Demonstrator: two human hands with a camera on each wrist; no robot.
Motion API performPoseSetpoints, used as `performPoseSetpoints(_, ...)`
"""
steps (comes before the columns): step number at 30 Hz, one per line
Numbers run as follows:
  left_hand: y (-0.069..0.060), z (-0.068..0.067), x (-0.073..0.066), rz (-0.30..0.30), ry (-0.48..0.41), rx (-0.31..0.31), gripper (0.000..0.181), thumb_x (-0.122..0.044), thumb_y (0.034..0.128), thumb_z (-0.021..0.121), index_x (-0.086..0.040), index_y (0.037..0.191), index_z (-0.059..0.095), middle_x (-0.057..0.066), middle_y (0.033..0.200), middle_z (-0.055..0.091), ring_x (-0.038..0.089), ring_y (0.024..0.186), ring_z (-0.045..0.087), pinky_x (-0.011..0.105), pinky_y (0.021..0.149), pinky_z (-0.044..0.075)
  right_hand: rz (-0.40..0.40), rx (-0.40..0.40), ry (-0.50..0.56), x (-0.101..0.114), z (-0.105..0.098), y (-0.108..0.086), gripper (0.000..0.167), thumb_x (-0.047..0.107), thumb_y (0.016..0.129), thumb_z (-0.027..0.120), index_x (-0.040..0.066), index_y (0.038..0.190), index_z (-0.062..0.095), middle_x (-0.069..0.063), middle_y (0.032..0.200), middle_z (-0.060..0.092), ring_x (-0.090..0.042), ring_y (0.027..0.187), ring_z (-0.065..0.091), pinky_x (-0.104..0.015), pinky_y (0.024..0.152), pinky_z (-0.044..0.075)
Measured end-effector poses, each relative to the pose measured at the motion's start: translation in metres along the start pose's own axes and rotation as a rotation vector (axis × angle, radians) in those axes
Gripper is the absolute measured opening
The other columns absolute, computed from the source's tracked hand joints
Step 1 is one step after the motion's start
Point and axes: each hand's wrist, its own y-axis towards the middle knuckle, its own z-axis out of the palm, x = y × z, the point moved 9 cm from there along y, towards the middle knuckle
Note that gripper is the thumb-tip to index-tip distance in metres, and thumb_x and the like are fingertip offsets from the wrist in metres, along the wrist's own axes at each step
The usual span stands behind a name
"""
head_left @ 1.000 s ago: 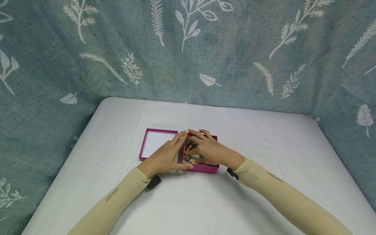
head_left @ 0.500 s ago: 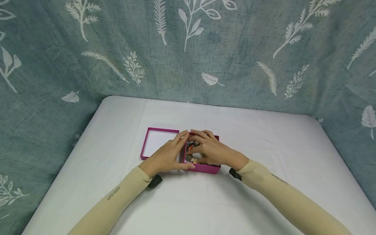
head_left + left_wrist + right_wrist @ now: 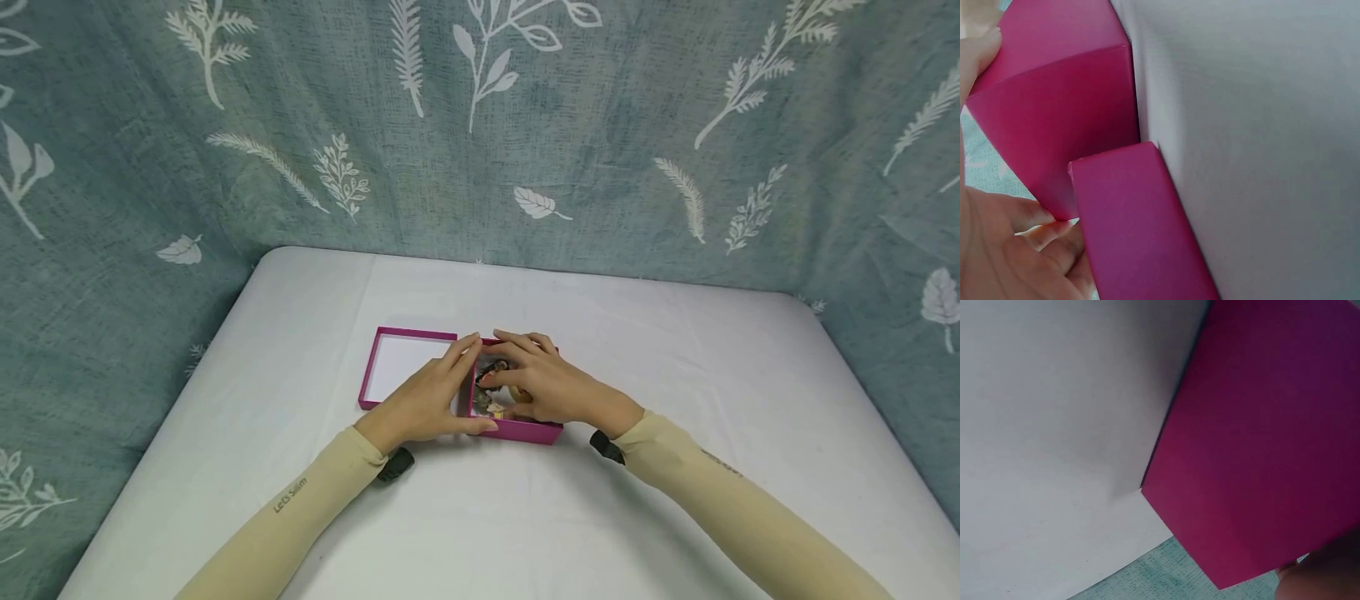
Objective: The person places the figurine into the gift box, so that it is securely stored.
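An uncovered magenta box [image 3: 528, 431] stands on the white table with small mixed items in it. A dark item with some red [image 3: 491, 372] and a pale yellowish one [image 3: 496, 410] show inside. My left hand [image 3: 427, 400] spans the box's left side. In the left wrist view its thumb [image 3: 985, 50] lies on one wall and its fingers bend near the far corner. My right hand [image 3: 551, 386] reaches over the box with bent fingers down inside. Something round and beige shows between its thumb and index finger; whether they pinch it is hidden. The right wrist view shows mostly the box's outer wall [image 3: 1241, 456].
Left of the box lies its shallow lid [image 3: 408, 362], white inside with a magenta rim, partly behind my left hand. The white cloth-covered table [image 3: 675, 358] stretches all around. Behind it hangs a blue-green curtain [image 3: 600, 125] with a white leaf pattern.
My right hand has shifted slightly to the right over the box, uncovering a little more of the contents. My left hand keeps its place; the view has shifted slightly.
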Motion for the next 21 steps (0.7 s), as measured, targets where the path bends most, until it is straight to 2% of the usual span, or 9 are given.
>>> performPoseSetpoints(6, -0.0009, -0.0009, -0.0004, -0.005, 0.001, 0.000, 0.114, -0.071, 0.0786, 0.065, -0.010, 0.158, 0.011, -0.002, 0.165, 0.010, 0.031, 0.131, 0.048, 0.043, 0.108, 0.042, 0.030, 0.070, -0.058, -0.0025, 0.0055, -0.0045, 0.049, 0.030, 0.080, 0.082, 0.021, 0.126, 0.067, -0.010, 0.147, 0.047, -0.035, 0.146, 0.027, -0.056, 0.108, 0.031)
performPoseSetpoints(10, -0.0006, -0.0017, 0.0000, -0.005, 0.009, -0.004, 0.114, -0.070, 0.0786, 0.066, -0.010, 0.158, 0.010, -0.003, 0.165, 0.010, 0.030, 0.131, 0.048, 0.043, 0.109, 0.042, 0.028, 0.068, -0.064, -0.0020, 0.0046, -0.0046, 0.052, 0.035, 0.079, 0.082, 0.021, 0.127, 0.066, -0.010, 0.146, 0.048, -0.035, 0.145, 0.027, -0.056, 0.107, 0.032)
performPoseSetpoints(15, -0.0003, -0.0010, 0.0002, -0.005, 0.003, 0.001, 0.114, -0.071, 0.0787, 0.065, -0.009, 0.158, 0.010, -0.002, 0.165, 0.010, 0.031, 0.131, 0.048, 0.043, 0.109, 0.042, 0.024, 0.049, -0.032, -0.0013, 0.0022, -0.0053, 0.048, 0.036, 0.083, 0.078, 0.020, 0.127, 0.066, -0.011, 0.144, 0.049, -0.035, 0.145, 0.029, -0.056, 0.106, 0.033)
performPoseSetpoints(21, -0.0001, -0.0004, -0.0003, -0.004, 0.003, -0.004, 0.114, -0.072, 0.0785, 0.065, -0.009, 0.158, 0.011, -0.001, 0.165, 0.011, 0.030, 0.130, 0.048, 0.043, 0.108, 0.043, 0.052, 0.024, 0.070, -0.0044, -0.0018, -0.0087, 0.042, 0.038, 0.091, 0.068, 0.021, 0.129, 0.065, -0.008, 0.148, 0.048, -0.034, 0.145, 0.030, -0.056, 0.108, 0.030)
